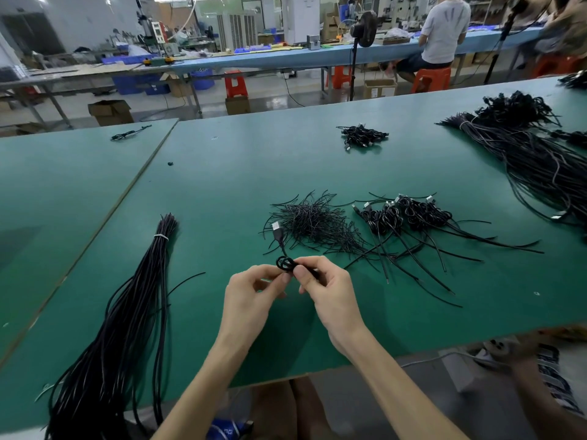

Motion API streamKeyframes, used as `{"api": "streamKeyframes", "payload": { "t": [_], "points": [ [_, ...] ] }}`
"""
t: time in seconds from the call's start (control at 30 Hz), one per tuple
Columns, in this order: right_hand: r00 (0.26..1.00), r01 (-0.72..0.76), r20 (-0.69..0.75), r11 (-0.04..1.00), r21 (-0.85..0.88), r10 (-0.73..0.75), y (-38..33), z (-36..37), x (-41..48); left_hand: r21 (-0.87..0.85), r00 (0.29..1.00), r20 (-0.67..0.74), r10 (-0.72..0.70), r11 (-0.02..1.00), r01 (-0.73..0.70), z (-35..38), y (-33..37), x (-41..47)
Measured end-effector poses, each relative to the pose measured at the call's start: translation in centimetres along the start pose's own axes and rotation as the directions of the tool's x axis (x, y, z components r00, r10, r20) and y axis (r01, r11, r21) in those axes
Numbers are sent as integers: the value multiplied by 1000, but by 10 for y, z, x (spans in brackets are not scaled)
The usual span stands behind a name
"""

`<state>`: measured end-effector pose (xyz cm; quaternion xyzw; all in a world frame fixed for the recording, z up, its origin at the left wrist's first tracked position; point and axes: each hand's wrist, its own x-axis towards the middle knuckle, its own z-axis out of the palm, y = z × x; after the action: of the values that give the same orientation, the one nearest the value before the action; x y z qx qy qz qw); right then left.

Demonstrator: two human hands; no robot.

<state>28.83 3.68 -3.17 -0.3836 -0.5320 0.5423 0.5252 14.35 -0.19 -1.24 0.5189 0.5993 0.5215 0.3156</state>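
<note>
Coiling step: left grip [251, 296] and right grip [327, 290] both pinch the coiled cable [283, 263]. Next, presumably: hold coil single-handed, fetch binding wire from the short-wire pile [314, 223].

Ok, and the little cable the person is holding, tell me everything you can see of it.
The cable is thin, black and looks rubber-sheathed, and it is wound into a small tight coil. From the coil a short length rises to a black plug with a silvery metal tip that points up and away. The left hand and the right hand pinch the coil from either side, over the green table.
</note>
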Motion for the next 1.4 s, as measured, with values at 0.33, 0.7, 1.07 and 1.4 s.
{"api": "streamKeyframes", "payload": {
  "t": [0.33, 0.7, 1.07, 1.4],
  "points": [
    [1000, -5, -17, 1000, -20, 5, 1, 0, -1, 132, 998, -40, 49, 990, -43, -10, 7, 1],
    [999, 8, -53, 1000, -30, -10, 2, 0, 0, -62, 998, -35, -50, 997, 48, -1, 12, -9],
    [998, -47, -51, 999, 17, 47, 4, -2, 0, 205, 995, -36, 93, 975, -83, -15, -2, -8],
    [996, -73, -38, 995, 67, 75, 2, -2, 0, 567, 843, 22, 537, 688, -453, -2, 2, -3]
  ]
}}
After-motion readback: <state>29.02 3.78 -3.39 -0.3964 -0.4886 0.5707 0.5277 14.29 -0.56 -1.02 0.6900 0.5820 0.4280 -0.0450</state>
